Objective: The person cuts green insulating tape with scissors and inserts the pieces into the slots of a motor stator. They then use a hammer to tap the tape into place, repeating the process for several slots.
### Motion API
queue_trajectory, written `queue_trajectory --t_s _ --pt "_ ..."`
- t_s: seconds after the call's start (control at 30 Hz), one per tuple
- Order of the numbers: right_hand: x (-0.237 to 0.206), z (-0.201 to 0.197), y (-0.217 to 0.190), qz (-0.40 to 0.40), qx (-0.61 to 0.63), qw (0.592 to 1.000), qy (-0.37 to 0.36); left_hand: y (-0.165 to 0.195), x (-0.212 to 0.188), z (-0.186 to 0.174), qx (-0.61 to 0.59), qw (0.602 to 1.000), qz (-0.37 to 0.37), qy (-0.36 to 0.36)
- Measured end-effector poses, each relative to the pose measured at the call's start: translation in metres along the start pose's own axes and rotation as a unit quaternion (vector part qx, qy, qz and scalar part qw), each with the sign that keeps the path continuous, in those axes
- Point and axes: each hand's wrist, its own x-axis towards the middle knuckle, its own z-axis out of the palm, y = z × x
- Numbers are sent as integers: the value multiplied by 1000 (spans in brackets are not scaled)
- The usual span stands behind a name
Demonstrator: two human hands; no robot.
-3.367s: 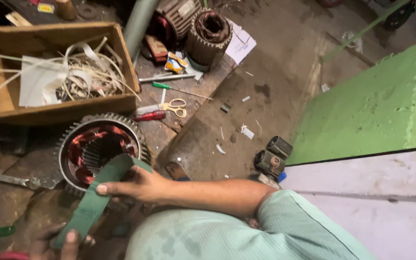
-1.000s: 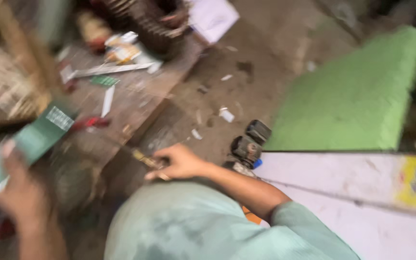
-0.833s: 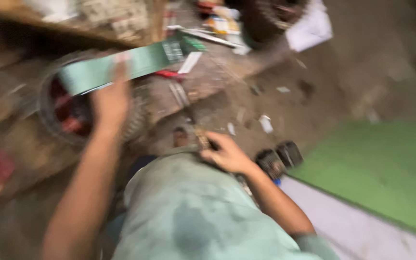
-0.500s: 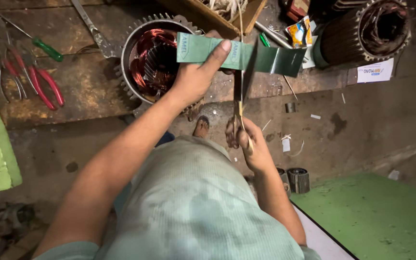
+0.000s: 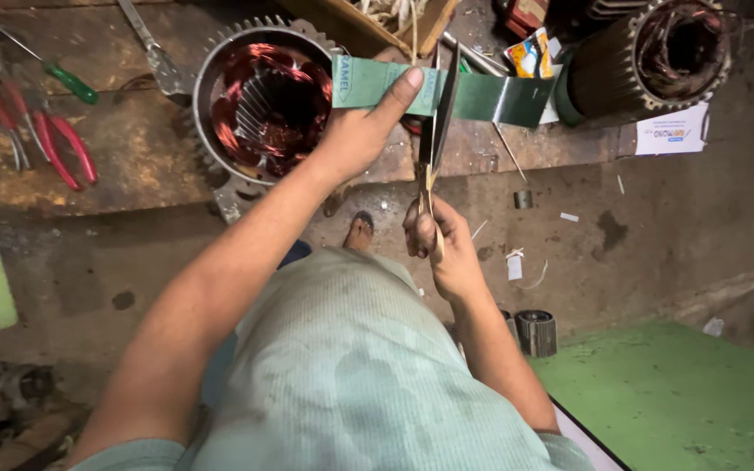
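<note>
Worn wooden bench (image 5: pixel 133 157) with stator (image 5: pixel 263 96), red pliers (image 5: pixel 63 148), green screwdriver (image 5: pixel 67 81).

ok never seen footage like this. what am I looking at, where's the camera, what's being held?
One view, from a camera worn on a person's head, looking down past their shirt at two bare hands. The left hand pinches a green strip taut. The right hand works scissors, blades set across the strip. Behind, on a worn wooden bench, lies a round motor housing with copper windings, red-handled pliers, a green-handled screwdriver and a second wound motor part.
</note>
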Motion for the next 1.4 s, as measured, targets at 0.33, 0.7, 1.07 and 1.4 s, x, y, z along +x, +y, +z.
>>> queue_trajectory --t_s 0.33,0.7,1.07,1.4 --pt "-5 -57 14 46 68 995 65 -29 31 67 -168 967 -191 25" --pt "20 -119 9 121 191 969 101 -67 79 140 -194 912 -363 -3" --pt "18 -152 29 172 109 977 65 -107 128 154 43 942 -314 114" --pt "14 -138 66 129 89 979 129 -97 87 149 263 941 -213 -5"
